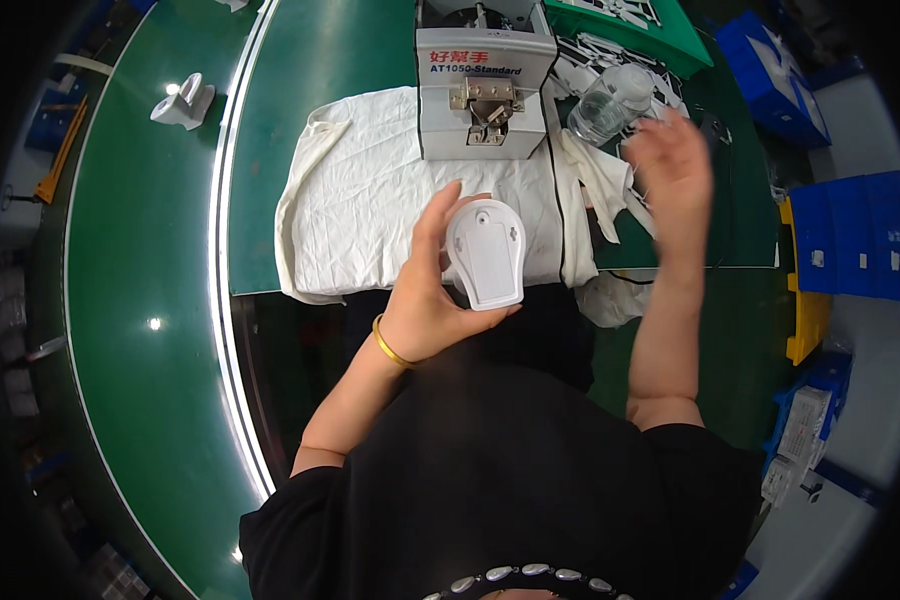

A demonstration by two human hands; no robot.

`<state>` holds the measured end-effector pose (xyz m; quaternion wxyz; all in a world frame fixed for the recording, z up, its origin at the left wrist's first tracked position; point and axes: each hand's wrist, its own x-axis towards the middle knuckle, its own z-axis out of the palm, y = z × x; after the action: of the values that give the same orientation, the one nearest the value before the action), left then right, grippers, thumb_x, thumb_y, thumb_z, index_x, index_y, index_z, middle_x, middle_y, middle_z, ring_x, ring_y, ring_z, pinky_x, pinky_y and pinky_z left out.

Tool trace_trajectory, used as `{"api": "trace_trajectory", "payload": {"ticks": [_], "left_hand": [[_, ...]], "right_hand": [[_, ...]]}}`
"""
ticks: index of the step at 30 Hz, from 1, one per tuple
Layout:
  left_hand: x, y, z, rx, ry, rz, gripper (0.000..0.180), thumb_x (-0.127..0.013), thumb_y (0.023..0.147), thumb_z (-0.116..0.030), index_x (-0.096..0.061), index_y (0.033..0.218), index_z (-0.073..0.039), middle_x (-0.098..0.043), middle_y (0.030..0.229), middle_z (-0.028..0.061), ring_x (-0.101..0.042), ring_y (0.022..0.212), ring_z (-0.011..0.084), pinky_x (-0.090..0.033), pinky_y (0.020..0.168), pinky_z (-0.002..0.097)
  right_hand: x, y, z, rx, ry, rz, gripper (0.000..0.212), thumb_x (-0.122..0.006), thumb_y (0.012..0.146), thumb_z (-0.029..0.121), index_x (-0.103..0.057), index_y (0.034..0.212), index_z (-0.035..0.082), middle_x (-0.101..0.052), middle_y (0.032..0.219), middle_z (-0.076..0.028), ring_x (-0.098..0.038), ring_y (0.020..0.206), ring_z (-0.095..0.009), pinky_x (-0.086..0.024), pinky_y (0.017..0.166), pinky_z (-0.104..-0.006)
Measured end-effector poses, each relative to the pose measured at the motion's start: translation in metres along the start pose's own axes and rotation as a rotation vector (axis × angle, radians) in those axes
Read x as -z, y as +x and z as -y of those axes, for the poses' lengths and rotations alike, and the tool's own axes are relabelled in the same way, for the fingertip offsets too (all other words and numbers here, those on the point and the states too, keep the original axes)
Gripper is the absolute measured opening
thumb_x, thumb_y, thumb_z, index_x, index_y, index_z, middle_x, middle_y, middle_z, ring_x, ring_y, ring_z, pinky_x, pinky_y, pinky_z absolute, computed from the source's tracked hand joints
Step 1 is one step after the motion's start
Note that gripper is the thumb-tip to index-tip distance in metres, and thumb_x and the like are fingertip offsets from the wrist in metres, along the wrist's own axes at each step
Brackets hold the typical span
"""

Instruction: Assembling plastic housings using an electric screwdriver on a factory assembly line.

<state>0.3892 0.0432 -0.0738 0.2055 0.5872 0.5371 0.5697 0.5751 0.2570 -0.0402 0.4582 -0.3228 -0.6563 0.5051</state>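
A white plastic housing [490, 262], rounded at its far end and narrower toward me, is gripped at its edges by my left hand [432, 285]. Its shallow recessed face with small holes is turned up, above the near part of a white cloth [370, 190]. Off to the right, my right hand [673, 165] is raised beside a clear plastic bottle [597, 112] and a heap of white plastic parts [577, 72]. Motion smears its fingers, so whether they hold anything cannot be made out.
A grey bench machine [485, 105] with a metal mechanism stands on the cloth. Behind the bottle is a green crate [685, 40] with white parts. Another white part [183, 102] lies on the green conveyor [160, 220] at left. Blue bins [850, 240] line the right.
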Motion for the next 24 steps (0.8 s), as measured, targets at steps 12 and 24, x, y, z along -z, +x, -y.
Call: {"api": "trace_trajectory", "payload": {"ticks": [12,24], "left_hand": [[0.005,-0.004,0.011,0.094,0.094,0.003,0.112,-0.092,0.060,-0.020,-0.026,0.148,-0.002,-0.038,0.148,0.0174,-0.044,0.134,0.0323,-0.038,0.110,0.0406],[-0.006,-0.024,0.047,-0.035,0.159,0.059,0.100,-0.090,0.059,-0.018,-0.038,0.143,-0.004,-0.049,0.138,0.0184,-0.049,0.125,0.0381,-0.043,0.104,0.0419]], "right_hand": [[0.171,0.061,-0.089,-0.560,0.248,-0.239,0.053,-0.066,0.078,0.009,-0.052,0.126,-0.006,-0.061,0.094,-0.013,-0.063,0.078,-0.023,-0.055,0.071,-0.0352],[-0.060,0.043,0.068,0.360,0.443,0.294,0.063,-0.052,0.084,-0.008,-0.034,0.143,0.007,-0.051,0.130,-0.021,-0.053,0.122,-0.037,-0.040,0.107,-0.0575]]}}
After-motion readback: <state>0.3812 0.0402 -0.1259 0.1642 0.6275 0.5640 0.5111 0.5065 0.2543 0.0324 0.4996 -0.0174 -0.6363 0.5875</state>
